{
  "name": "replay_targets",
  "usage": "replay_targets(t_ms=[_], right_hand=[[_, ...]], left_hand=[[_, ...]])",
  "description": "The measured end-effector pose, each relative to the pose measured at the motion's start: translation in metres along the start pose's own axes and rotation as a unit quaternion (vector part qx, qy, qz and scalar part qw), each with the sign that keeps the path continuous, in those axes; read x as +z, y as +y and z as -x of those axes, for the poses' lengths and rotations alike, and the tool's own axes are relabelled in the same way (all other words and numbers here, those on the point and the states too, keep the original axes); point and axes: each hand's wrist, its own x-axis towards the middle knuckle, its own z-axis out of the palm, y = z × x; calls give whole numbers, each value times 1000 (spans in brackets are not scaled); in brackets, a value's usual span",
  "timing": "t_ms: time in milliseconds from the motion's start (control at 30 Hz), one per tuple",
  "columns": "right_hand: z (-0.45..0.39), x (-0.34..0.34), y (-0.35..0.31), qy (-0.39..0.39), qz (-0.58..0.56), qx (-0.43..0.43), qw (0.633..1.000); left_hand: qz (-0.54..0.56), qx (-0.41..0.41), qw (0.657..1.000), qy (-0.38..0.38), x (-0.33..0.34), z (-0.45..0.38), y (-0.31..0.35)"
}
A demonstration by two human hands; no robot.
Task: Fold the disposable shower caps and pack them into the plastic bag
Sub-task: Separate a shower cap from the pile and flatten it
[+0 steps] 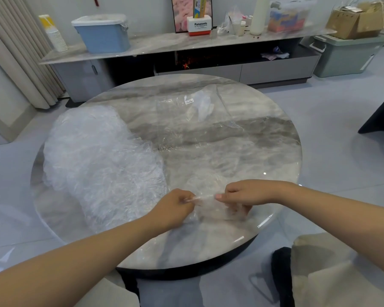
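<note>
A big heap of crumpled clear shower caps (pixel 98 160) covers the left side of the round marble table (pixel 242 156). One clear shower cap (pixel 211 207) is stretched between my hands near the table's front edge. My left hand (pixel 175 207) pinches its left end, and my right hand (pixel 246 193) pinches its right end with curled fingers. The cap's lower part hangs down onto the tabletop. A flat transparent plastic bag (pixel 193 120) with a small white label lies at the middle and far side of the table.
Behind the table runs a long low cabinet (pixel 186 45) carrying a blue bin (pixel 102 34), a white bottle and boxes. A green storage box (pixel 346 54) stands on the floor at right. Chair cushions (pixel 333 269) sit at the near right.
</note>
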Motion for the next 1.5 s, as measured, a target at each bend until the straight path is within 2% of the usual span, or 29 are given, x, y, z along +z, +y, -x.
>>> replay_targets(t_ms=[133, 300, 433, 500, 567, 700, 833, 1000, 1100, 1167, 1233, 1300, 1400, 1500], right_hand=[[-7, 8, 9, 43, 161, -32, 986], [-14, 4, 9, 105, 93, -7, 990], [-19, 0, 16, 120, 46, 44, 991], [-22, 2, 21, 119, 22, 64, 991], [-23, 3, 24, 117, 42, 78, 989], [-26, 8, 26, 137, 135, 100, 976], [-30, 14, 32, 142, 134, 125, 973], [-29, 14, 28, 170, 203, 151, 952], [-26, 14, 26, 193, 196, 135, 952], [-26, 15, 26, 202, 191, 128, 952], [-26, 16, 27, 202, 187, 131, 952], [-25, 16, 29, 193, 166, 140, 957], [-24, 15, 29, 181, 125, 153, 963], [-21, 17, 27, 165, 79, 154, 971]], left_hand=[[80, -55, 995, 28, -2, -5, -4], [-4, -29, 998, 64, 0, -8, -3], [1, -40, 999, 30, 0, -10, -1], [-57, -37, 998, 18, 1, -14, -6], [-103, -30, 994, 39, 2, -19, -9], [-103, -46, 990, 83, -1, -29, -13], [-165, -49, 980, 101, -3, -33, -19], [-274, -21, 957, 98, 0, -35, -17], [-277, -8, 956, 100, 2, -35, -10], [-300, 16, 945, 129, 5, -33, -5], [-340, 77, 920, 180, 10, -29, 1], [-348, 157, 904, 193, 14, -25, 6], [-375, 211, 890, 152, 20, -18, 10], [-360, 202, 906, 94, 29, -7, 17]])
